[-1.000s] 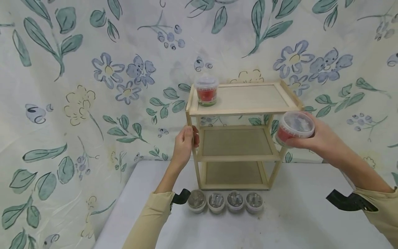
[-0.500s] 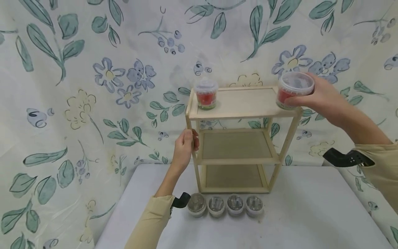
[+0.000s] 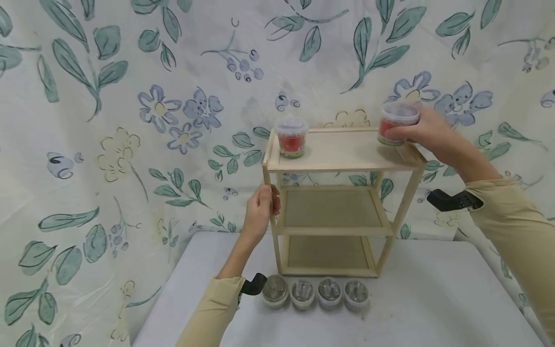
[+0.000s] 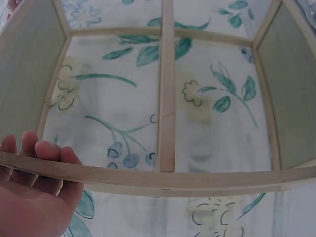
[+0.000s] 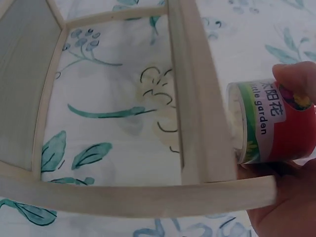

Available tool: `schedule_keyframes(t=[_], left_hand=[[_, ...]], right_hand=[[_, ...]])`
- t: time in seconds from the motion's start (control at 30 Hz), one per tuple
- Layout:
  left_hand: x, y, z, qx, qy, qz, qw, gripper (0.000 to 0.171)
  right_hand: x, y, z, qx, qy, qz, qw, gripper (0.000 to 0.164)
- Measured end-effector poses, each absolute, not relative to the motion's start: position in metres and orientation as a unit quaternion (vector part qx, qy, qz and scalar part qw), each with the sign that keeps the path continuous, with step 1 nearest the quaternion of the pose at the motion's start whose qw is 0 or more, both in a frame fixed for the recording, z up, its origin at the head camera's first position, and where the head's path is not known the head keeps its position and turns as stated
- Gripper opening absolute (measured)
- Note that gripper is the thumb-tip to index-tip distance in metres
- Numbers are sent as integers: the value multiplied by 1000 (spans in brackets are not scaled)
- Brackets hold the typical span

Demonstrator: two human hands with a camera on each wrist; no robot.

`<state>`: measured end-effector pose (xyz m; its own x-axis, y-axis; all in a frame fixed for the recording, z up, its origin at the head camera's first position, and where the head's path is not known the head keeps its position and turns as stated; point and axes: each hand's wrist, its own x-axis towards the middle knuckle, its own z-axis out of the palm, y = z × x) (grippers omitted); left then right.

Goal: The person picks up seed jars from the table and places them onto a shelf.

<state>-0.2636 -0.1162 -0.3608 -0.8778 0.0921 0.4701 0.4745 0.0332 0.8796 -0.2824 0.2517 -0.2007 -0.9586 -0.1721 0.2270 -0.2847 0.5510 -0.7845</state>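
Observation:
A small three-tier wooden shelf rack [image 3: 334,232] stands on the table. My left hand [image 3: 257,210] grips its left front post, with fingers wrapped round the wood in the left wrist view. In my right hand [image 3: 435,132] is a clear-lidded plastic tub [image 3: 392,126] with a red label, held at the right end of the top shelf. The right wrist view shows "little garden" on that tub's label [image 5: 264,116]. Whether its base touches the shelf, I cannot tell. A matching tub [image 3: 292,140] sits at the top shelf's left end.
Several small lidded tubs [image 3: 302,295] stand in a row on the white table [image 3: 412,308], just before the rack's foot. A floral cloth [image 3: 173,159] hangs behind the table.
My right hand has raised the tub from beside the rack's right side to the top shelf's right end, then moved it slightly left. My left hand keeps its hold on the post.

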Motion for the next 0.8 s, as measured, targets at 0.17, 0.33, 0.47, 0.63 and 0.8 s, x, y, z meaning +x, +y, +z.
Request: schedule_keyframes(t=[0.17, 0.33, 0.47, 0.63, 0.8], left_hand=[[-261, -114, -363, -206, -704, -666, 136, 39], [-259, -113, -366, -205, -706, -664, 137, 37], [-259, -114, -368, -204, -708, -662, 136, 39], [-260, -114, -367, -214, -708, -658, 138, 41], [-262, -115, -364, -214, -706, -657, 155, 41]], right_hand=[[-291, 251, -207, 114, -881, 457, 34, 79], [-294, 251, -212, 121, -882, 456, 17, 85], [-294, 252, -216, 124, -879, 460, 14, 84], [-295, 251, -218, 121, -885, 449, 27, 87], [-300, 246, -215, 126, -892, 433, 39, 90]])
